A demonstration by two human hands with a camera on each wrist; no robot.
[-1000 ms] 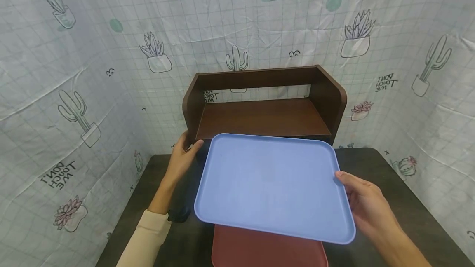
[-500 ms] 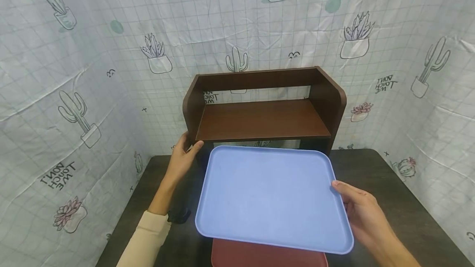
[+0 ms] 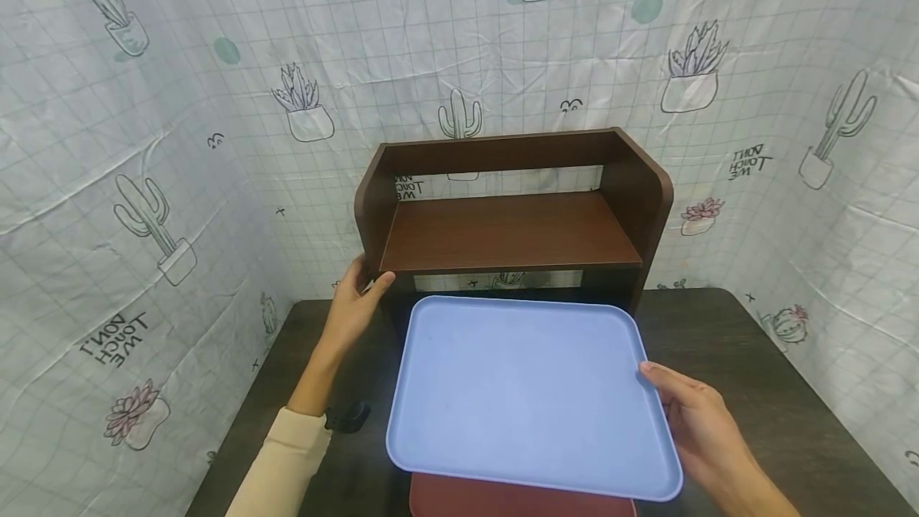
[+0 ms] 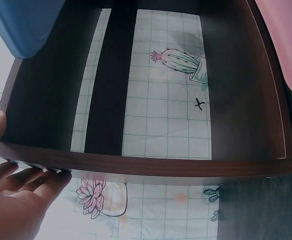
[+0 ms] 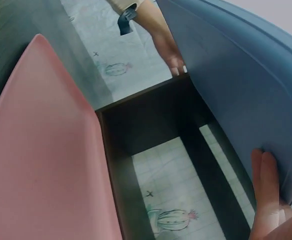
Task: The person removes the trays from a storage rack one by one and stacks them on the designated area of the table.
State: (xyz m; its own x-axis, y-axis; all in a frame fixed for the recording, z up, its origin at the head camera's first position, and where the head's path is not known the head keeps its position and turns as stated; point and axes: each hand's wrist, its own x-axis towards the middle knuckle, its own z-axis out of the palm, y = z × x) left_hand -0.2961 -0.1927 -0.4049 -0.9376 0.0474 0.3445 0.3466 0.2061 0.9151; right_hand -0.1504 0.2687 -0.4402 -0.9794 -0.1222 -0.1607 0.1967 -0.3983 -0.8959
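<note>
In the head view my right hand [image 3: 707, 429] holds a light blue tray [image 3: 534, 397] by its right edge, thumb on top. The right wrist view shows its fingers [image 5: 266, 175] against the tray's underside. Behind the tray stands a dark brown two-level shelf [image 3: 510, 230]. My left hand [image 3: 352, 301] grips the shelf's left side panel, thumb inside and fingers outside, as the left wrist view shows. Below the blue tray lies a reddish tray [image 3: 520, 495], mostly covered by it in the head view; it looks pink in both wrist views, close to the shelf's base.
A dark table [image 3: 747, 373] bears the shelf and the reddish tray. White grid cloth [image 3: 502, 46] with cactus drawings hangs behind and on both sides. A black strap [image 3: 348, 417] is at the left wrist.
The blue tray and my right hand have moved down in the head view, nearer to me. More of the shelf's lower opening now shows. My left hand has stayed on the shelf.
</note>
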